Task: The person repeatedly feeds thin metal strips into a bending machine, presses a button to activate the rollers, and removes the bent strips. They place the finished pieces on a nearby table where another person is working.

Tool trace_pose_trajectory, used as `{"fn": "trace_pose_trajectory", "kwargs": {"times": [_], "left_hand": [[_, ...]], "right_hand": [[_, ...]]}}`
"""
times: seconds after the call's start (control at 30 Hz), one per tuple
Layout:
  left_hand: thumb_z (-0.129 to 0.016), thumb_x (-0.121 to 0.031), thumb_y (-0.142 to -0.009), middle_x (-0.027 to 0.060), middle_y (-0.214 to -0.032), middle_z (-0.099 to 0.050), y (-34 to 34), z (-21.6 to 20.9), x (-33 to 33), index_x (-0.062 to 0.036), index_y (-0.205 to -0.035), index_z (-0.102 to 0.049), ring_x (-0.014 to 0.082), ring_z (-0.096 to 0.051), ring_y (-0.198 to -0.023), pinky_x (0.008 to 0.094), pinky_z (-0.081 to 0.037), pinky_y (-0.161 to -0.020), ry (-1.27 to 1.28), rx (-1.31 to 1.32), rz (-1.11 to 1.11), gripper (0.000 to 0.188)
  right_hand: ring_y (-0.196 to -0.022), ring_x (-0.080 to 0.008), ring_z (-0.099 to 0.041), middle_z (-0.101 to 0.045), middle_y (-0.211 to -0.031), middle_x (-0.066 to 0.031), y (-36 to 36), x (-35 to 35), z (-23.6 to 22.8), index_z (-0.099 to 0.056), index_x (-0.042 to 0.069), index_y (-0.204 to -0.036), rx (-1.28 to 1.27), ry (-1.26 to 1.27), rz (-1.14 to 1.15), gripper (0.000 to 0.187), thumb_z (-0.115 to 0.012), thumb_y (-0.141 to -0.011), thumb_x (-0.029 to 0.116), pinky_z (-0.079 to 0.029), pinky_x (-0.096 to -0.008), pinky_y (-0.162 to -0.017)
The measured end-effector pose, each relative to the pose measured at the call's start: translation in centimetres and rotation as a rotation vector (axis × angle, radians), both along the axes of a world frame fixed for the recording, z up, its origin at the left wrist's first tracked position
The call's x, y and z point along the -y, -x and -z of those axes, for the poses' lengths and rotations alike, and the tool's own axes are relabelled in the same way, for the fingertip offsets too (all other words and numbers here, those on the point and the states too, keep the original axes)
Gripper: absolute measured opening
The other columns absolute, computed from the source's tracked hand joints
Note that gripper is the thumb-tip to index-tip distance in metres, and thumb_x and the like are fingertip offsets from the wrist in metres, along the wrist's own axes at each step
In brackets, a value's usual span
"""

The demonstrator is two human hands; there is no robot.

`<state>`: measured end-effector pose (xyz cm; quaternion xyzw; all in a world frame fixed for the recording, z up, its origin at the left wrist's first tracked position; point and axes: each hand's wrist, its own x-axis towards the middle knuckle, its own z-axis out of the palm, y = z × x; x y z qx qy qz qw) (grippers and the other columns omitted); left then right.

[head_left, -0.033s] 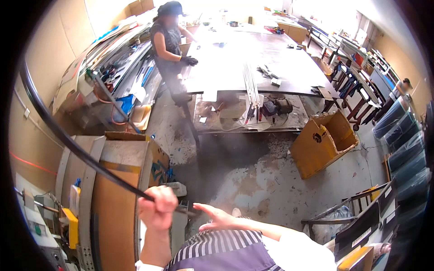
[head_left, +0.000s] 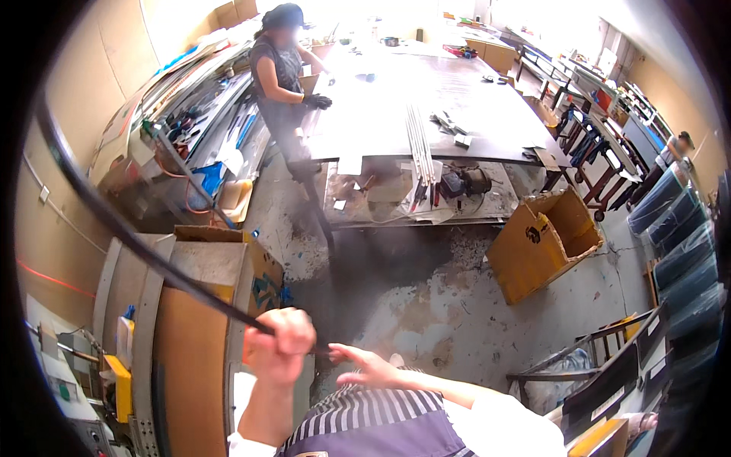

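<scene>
My left hand (head_left: 280,346) is closed in a fist round a long, thin black strip or tube (head_left: 156,259); I cannot tell which. From my fist the black length slopes up and away to the upper left, bowing a little, and a short end pokes out to the right. That end reaches the fingertips of my right hand (head_left: 373,369), which lies in front of my striped apron (head_left: 365,415). On the right hand the fingers are stretched out, with the thumb apart and lower; they are not wrapped round the strip.
A person (head_left: 278,84) in a dark cap and gloves stands at a big worktable (head_left: 365,129) bearing pale rods (head_left: 419,141). An open cardboard box (head_left: 525,255) stands on the floor to the right. Beside my left arm is a brown-topped bench (head_left: 190,358); a black-framed rack (head_left: 609,388) is at lower right.
My left hand has moved slightly right with the black length. Its end now shows past my fist, at my right fingertips. The right hand has hardly moved.
</scene>
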<state>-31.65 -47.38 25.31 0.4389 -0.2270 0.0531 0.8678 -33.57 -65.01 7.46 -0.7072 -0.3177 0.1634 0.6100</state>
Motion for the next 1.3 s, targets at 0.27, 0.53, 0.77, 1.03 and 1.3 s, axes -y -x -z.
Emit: {"fn": "trace_pose_trajectory", "kwargs": {"times": [0.27, 0.53, 0.77, 1.03, 1.3], "left_hand": [[-0.068, -0.011, -0.089, 0.0093, -0.130, -0.051, -11.2, 6.1, 11.2, -0.0042, -0.145, -0.036, 0.0171, -0.052, -0.116, 0.0313, -0.041, -0.099, -0.836, -0.011, -0.035, 0.065], [-0.067, -0.010, -0.091, 0.0029, -0.106, -0.059, -15.6, 18.4, 9.5, -0.0043, -0.118, -0.061, 0.0101, -0.059, -0.092, 0.0253, -0.049, -0.081, -0.981, -0.261, 0.099, 0.028], [-0.063, -0.027, -0.091, 0.0169, -0.120, -0.057, -22.4, 21.4, 4.1, -0.0063, -0.120, -0.061, 0.0315, -0.057, -0.112, 0.0399, -0.047, -0.097, -1.210, -0.242, 0.300, 0.035], [-0.069, -0.026, -0.089, 0.0132, -0.111, -0.060, -31.2, 26.6, -3.2, -0.0049, -0.122, -0.060, 0.0231, -0.061, -0.101, 0.0359, -0.051, -0.087, -1.216, -0.318, 0.157, 0.040], [-0.064, -0.053, -0.088, 0.0217, -0.123, -0.054, -50.4, 36.7, -11.7, 0.0019, -0.131, -0.050, 0.0343, -0.054, -0.112, 0.0421, -0.045, -0.094, -1.304, -0.624, -0.624, 0.071]], "right_hand": [[-0.063, -0.0049, -0.048, -0.058, -0.067, 0.0007, -4.1, 12.7, 2.3, -0.066, 0.001, -0.094, -0.254, -0.005, 0.707, 0.014, -0.062, -0.095, 0.014, -0.040, -0.0250, -0.055], [-0.058, -0.0055, -0.045, -0.053, -0.060, 0.0030, -7.1, 15.7, 8.0, -0.066, 0.001, -0.080, -0.350, 0.143, 1.012, 0.022, -0.064, -0.092, 0.019, -0.037, -0.0268, -0.052], [-0.050, -0.0081, -0.048, -0.053, -0.055, 0.0006, -11.9, 13.5, 16.6, -0.065, 0.004, -0.071, -0.552, 0.158, 1.085, 0.026, -0.064, -0.090, 0.021, -0.039, -0.0275, -0.048], [-0.065, -0.0146, -0.061, -0.064, -0.071, -0.0058, -40.5, 12.1, 21.5, -0.065, -0.003, -0.100, -0.356, 0.000, 1.189, 0.018, -0.059, -0.088, 0.009, -0.049, -0.0293, -0.062], [-0.107, -0.0342, -0.058, -0.058, -0.117, -0.0199, -48.0, 7.0, 14.8, -0.057, -0.003, -0.119, 0.305, 0.537, 1.042, 0.043, -0.064, -0.077, 0.000, -0.047, -0.0396, -0.094]]}}
